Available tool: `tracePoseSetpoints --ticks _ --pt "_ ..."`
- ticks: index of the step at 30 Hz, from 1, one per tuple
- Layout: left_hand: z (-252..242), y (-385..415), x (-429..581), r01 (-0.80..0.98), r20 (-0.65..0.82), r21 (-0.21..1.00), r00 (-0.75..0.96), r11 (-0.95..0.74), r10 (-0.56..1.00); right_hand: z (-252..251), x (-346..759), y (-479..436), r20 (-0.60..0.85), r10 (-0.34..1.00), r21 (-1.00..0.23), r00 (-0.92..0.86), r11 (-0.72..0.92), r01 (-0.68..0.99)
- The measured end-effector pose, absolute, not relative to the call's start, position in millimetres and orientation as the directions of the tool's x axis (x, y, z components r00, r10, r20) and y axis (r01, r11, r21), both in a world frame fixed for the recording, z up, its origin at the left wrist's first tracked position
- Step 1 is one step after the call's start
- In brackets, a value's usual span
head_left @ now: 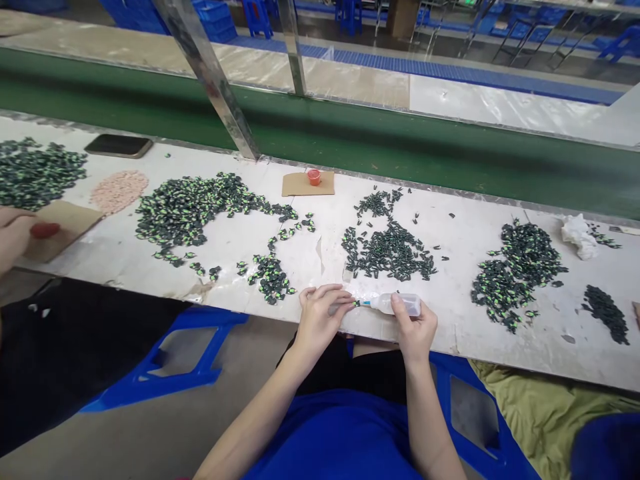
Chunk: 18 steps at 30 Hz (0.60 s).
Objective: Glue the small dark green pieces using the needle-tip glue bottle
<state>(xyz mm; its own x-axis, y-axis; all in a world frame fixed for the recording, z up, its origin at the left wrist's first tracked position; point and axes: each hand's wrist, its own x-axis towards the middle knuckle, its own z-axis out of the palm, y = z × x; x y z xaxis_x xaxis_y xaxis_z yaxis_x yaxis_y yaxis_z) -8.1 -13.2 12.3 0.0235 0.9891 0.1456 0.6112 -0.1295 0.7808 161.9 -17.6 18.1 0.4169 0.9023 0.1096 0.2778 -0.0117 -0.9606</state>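
Note:
My left hand (324,312) is closed in a pinch on a small dark piece with green marks (357,303), near the table's front edge. In my right hand (416,327) is a clear squeeze bottle (406,305), lying almost level. Its thin blue tip meets or nearly meets the small piece; I cannot tell if they touch. Beyond my hands lies a pile of small dark parts (393,250). To the left of my left hand is a cluster of dark pieces with green marks (271,277), which trails into a bigger pile (195,207).
A red cup (314,177) stands on cardboard (295,185) at the back. More dark piles (527,257) and a crumpled white tissue (579,235) are on the right. At far left are a phone (119,145), pinkish pieces (120,191) and a co-worker's hand (13,233). A green conveyor belt (380,143) runs behind.

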Motion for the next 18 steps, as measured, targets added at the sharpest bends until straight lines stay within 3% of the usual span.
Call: tracePoseSetpoints --ticks 18 --pt "13.5 -12.1 -7.9 0.602 0.111 0.793 0.007 -0.093 0.994 19.4 158.7 -16.9 0.133 0.912 -0.952 0.388 0.009 0.304"
